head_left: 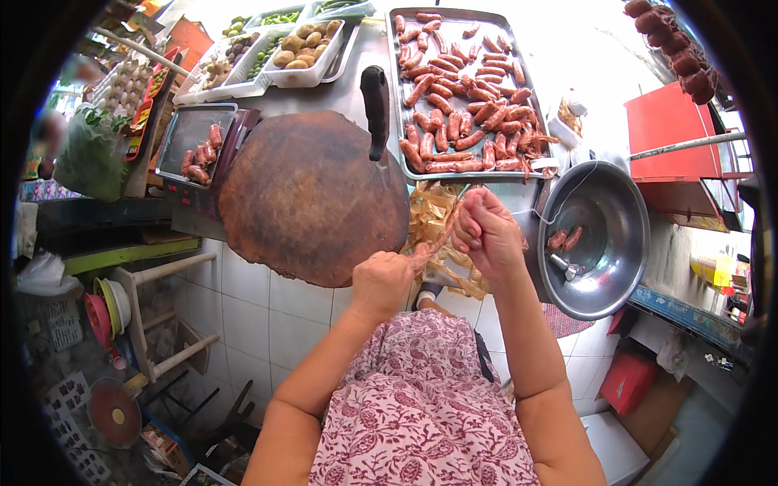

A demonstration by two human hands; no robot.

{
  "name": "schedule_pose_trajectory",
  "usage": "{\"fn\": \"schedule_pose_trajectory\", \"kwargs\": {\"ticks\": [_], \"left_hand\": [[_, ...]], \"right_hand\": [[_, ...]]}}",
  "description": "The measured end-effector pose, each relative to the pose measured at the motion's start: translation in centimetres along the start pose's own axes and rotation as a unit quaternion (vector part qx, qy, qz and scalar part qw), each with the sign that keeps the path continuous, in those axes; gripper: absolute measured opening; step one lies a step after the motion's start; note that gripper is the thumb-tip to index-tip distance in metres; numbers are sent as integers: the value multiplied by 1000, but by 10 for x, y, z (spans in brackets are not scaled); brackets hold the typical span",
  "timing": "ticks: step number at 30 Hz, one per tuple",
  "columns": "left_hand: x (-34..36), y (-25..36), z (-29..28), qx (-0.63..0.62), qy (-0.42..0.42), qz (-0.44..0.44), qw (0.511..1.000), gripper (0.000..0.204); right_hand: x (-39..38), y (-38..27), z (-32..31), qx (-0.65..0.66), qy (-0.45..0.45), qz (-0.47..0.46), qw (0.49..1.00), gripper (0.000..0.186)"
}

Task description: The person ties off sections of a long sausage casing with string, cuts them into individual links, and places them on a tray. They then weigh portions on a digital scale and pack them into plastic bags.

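My left hand (381, 279) and my right hand (486, 227) are closed on a thin, pale pink sausage casing (438, 243) stretched diagonally between them, the right one higher. Crumpled brown translucent paper or plastic (429, 206) lies just behind the casing. To the left is a round wooden chopping block (308, 211) with a black-handled tool (374, 105) upright at its back edge. A steel tray (541, 142) full of raw sausages (454, 97) lies beyond my hands. A steel bowl (608, 243) at the right holds two sausages (565, 238) and a small metal fitting (567, 267).
At the back left sit a scale (182, 194) with a sausage tray (182, 130), white crates of potatoes and green produce (300, 49), and egg cartons (121, 89). At lower left are a wooden rack (174, 275) and stacked basins (109, 316). Red boxes (664, 121) stand at right.
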State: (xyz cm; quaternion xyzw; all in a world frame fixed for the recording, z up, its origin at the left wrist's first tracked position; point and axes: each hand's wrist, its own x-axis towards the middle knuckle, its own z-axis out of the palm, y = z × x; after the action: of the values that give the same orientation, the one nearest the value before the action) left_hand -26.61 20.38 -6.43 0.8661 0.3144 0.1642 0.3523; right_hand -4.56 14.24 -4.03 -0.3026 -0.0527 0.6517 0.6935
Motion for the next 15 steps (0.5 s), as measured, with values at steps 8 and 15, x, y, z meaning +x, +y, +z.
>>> {"fn": "schedule_pose_trajectory", "kwargs": {"ticks": [8, 15], "left_hand": [[-15, -21, -26, -363, -53, -207, 907, 30], [-8, -38, -60, -412, -184, -212, 867, 24]], "right_hand": [[20, -4, -51, 48, 127, -81, 987, 19], [15, -3, -96, -116, 247, -95, 957, 14]]}}
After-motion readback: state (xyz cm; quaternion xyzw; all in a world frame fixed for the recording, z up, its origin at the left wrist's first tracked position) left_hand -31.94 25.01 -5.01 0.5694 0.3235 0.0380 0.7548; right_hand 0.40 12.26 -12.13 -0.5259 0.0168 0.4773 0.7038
